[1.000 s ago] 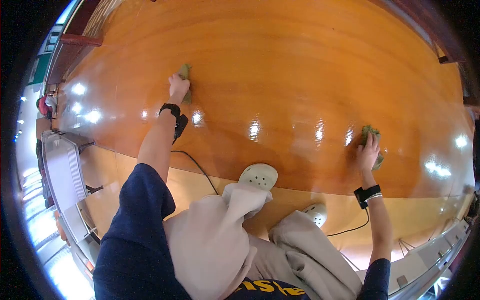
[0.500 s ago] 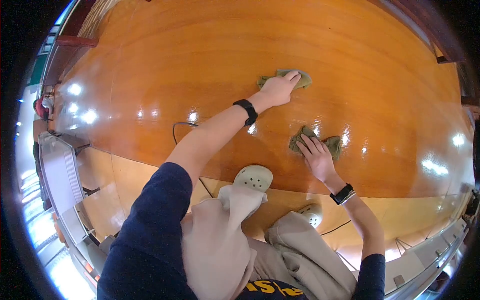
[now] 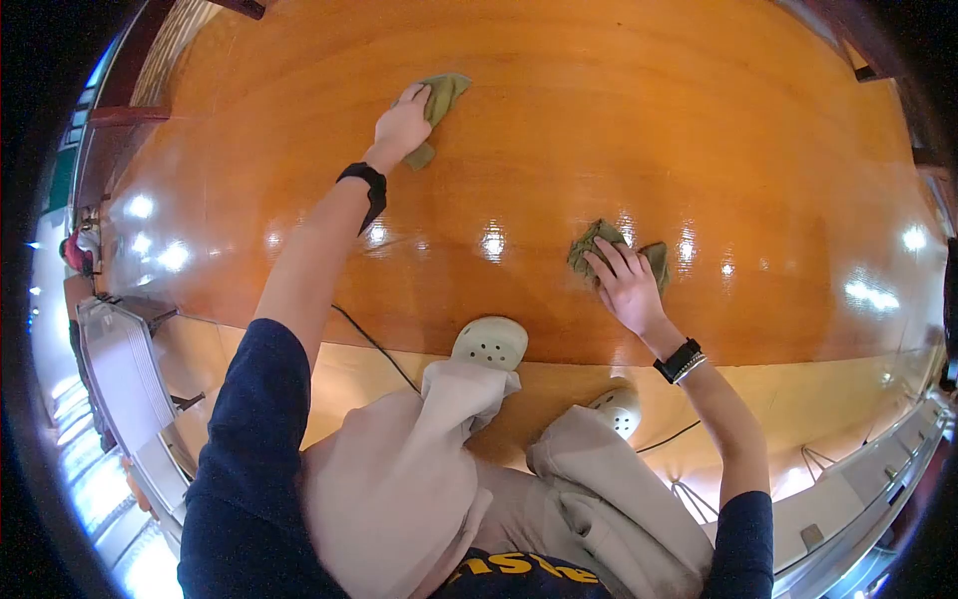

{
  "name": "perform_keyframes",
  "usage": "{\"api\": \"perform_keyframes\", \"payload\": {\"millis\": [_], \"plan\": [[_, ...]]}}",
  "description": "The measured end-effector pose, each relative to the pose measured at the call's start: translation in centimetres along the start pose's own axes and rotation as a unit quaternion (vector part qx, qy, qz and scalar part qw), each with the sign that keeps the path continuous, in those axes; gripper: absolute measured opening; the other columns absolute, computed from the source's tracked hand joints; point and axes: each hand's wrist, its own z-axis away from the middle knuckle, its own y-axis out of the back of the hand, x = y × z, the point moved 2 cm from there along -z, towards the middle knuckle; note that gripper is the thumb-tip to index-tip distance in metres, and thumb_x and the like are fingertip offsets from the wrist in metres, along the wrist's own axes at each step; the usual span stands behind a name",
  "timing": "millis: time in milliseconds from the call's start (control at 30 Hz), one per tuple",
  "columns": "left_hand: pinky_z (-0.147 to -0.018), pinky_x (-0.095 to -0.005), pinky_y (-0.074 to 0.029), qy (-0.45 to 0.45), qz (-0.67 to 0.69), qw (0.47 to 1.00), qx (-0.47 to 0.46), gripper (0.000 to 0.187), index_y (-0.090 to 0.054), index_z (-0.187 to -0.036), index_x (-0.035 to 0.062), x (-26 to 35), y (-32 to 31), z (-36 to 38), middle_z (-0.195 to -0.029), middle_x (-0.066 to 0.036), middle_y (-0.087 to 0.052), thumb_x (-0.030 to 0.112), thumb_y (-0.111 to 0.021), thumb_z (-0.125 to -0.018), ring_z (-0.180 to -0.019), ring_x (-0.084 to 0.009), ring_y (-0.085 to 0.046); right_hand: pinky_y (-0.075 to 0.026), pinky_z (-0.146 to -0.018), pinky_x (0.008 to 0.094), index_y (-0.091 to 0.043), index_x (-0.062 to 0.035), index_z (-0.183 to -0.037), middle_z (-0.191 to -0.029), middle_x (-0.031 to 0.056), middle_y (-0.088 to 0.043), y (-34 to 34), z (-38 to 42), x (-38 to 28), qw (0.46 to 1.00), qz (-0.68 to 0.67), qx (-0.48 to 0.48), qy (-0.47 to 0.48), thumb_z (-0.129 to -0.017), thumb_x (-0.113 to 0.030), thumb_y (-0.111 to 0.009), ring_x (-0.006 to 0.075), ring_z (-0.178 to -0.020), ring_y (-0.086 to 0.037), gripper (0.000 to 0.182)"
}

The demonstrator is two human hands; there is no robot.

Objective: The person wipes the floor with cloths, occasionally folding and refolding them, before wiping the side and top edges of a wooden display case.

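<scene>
Far out on the glossy orange wooden floor point(image 3: 539, 160), my left hand point(image 3: 403, 126) presses down on an olive-green cloth point(image 3: 449, 92), its fingers bent over the near edge. The cloth lies flat and spreads out beyond and below the hand. Closer to my body, my right hand point(image 3: 629, 285) grips a second, bunched olive-green cloth point(image 3: 591, 243) against the same surface. Part of this cloth shows on either side of the fingers. A black band is on each wrist.
My light clogs point(image 3: 491, 342) stand near the border with paler flooring. A black cable point(image 3: 374, 344) runs beside the left clog, and more cable lies right of the other. Folding tables point(image 3: 125, 364) line the left side. A person in red point(image 3: 76, 252) is at the far left.
My left hand has swept its cloth leftward and farther away across the wood. The right hand and its cloth have shifted only slightly up and left in view.
</scene>
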Motion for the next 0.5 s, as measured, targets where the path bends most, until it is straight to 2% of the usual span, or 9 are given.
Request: {"api": "perform_keyframes", "payload": {"millis": [67, 133, 167, 233, 367, 467, 500], "plan": [[-0.091, -0.0414, -0.044, -0.001, -0.004, 1.0, -0.005, 0.058, -0.037, -0.132, 0.0106, 0.6, 0.2, 0.6, -0.138, -0.006, -0.036, 0.008, -0.046, -0.074, -0.112, -0.0333, -0.049, -0.038, -0.093, 0.0398, -0.05, -0.0108, -0.121, -0.129, 0.0074, -0.044, -0.5, 0.1, -0.1, 1.0, -0.004, 0.008, -0.007, -0.067, -0.016, -0.066, 0.0268, -0.112, -0.043, 0.057], [-0.088, -0.0401, -0.046, -0.056, 0.002, 0.998, -0.032, 0.059, -0.038, -0.132, 0.0115, 2.2, -0.1, 1.0, -0.139, -0.004, -0.034, 0.01, -0.048, -0.074, -0.111, -0.0284, -0.051, -0.038, -0.093, 0.0396, -0.05, -0.0119, -0.121, -0.13, 0.0066, -0.044, -0.8, 0.2, 0.0, 1.0, -0.002, 0.02, -0.008, -0.066, -0.017, -0.067, 0.0269, -0.112, -0.043, 0.058], [-0.088, -0.0401, -0.046, -0.054, 0.003, 0.998, -0.032, 0.059, -0.038, -0.132, 0.0115, 3.0, -0.3, 0.9, -0.139, -0.004, -0.034, 0.01, -0.048, -0.074, -0.111, -0.0284, -0.051, -0.038, -0.093, 0.0396, -0.05, -0.0119, -0.121, -0.13, 0.0066, -0.044, -0.8, 0.2, 0.0, 1.0, -0.002, 0.019, -0.006, -0.066, -0.017, -0.067, 0.0269, -0.112, -0.043, 0.058], [-0.085, -0.0403, -0.047, -0.108, 0.001, 0.994, -0.03, 0.058, -0.04, -0.131, 0.0119, 5.0, -1.0, 0.4, -0.138, -0.004, -0.035, 0.01, -0.049, -0.073, -0.108, -0.0283, -0.053, -0.038, -0.092, 0.039, -0.051, -0.0133, -0.121, -0.13, 0.0058, -0.044, -1.0, 0.2, 0.2, 1.0, 0.008, 0.029, 0.002, -0.066, -0.017, -0.067, 0.0266, -0.111, -0.043, 0.057], [-0.082, -0.0406, -0.048, -0.13, 0.037, 0.99, -0.029, 0.058, -0.041, -0.13, 0.0118, 9.9, -0.9, -0.9, -0.137, -0.005, -0.036, 0.01, -0.05, -0.073, -0.104, -0.0289, -0.055, -0.039, -0.091, 0.0389, -0.051, -0.0142, -0.121, -0.13, 0.0056, -0.044, -1.0, 0.1, 0.4, 0.999, 0.004, 0.031, 0.01, -0.066, -0.017, -0.067, 0.0262, -0.11, -0.043, 0.057], [-0.08, -0.0405, -0.049, -0.14, 0.039, 0.986, -0.082, 0.058, -0.041, -0.131, 0.0119, 13.1, -1.2, -1.3, -0.139, -0.003, -0.033, 0.006, -0.05, -0.074, -0.1, -0.0306, -0.056, -0.039, -0.09, 0.0391, -0.051, -0.0136, -0.12, -0.13, 0.0056, -0.044, -1.0, 0.1, 0.3, 0.999, 0.006, 0.045, 0.009, -0.065, -0.017, -0.067, 0.0259, -0.109, -0.044, 0.057], [-0.077, -0.0404, -0.05, -0.192, 0.024, 0.977, -0.088, 0.058, -0.04, -0.131, 0.0119, 14.1, -1.6, -0.4, -0.138, -0.003, -0.034, 0.006, -0.05, -0.074, -0.095, -0.0301, -0.058, -0.039, -0.089, 0.0391, -0.051, -0.0132, -0.12, -0.129, 0.0056, -0.044, -1.2, 0.2, 0.3, 0.999, 0.01, 0.048, 0.01, -0.065, -0.017, -0.067, 0.0259, -0.109, -0.044, 0.057]]}}
